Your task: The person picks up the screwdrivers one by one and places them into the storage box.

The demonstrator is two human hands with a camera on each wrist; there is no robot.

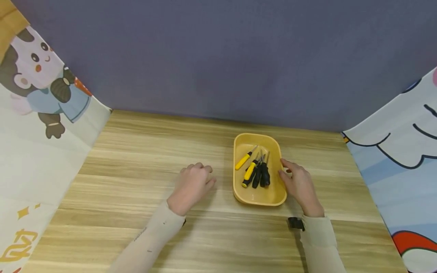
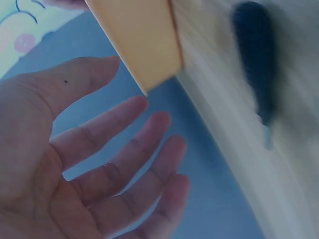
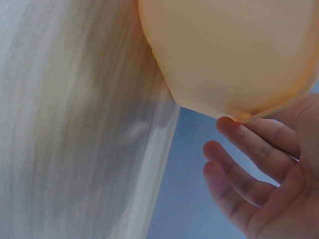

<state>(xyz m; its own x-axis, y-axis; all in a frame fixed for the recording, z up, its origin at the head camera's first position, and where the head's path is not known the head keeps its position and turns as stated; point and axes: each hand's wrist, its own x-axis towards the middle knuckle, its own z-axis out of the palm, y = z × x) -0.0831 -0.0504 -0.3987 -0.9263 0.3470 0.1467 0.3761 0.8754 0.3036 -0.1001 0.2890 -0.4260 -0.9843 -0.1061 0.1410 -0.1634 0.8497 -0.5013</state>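
Note:
A yellow plastic tray (image 1: pixel 259 197) stands on the table, with several screwdrivers inside. Some have black handles (image 1: pixel 265 174), others yellow and black handles (image 1: pixel 243 161). My right hand (image 1: pixel 300 185) holds the tray's right rim with thumb and index finger; in the right wrist view its other fingers (image 3: pixel 234 199) spread beside the wall. To the left of the tray, apart from it, my left hand (image 1: pixel 192 185) hovers with fingers loosely bent and nothing in them. A blurred dark-handled screwdriver (image 2: pixel 255 55) lies on the table in the left wrist view; the head view does not show it clearly.
The wood-grain table (image 1: pixel 136 151) ends at a dark blue-grey wall (image 1: pixel 218 57) behind. Cartoon-printed panels stand at the left (image 1: pixel 51 159) and right (image 1: pixel 392 170).

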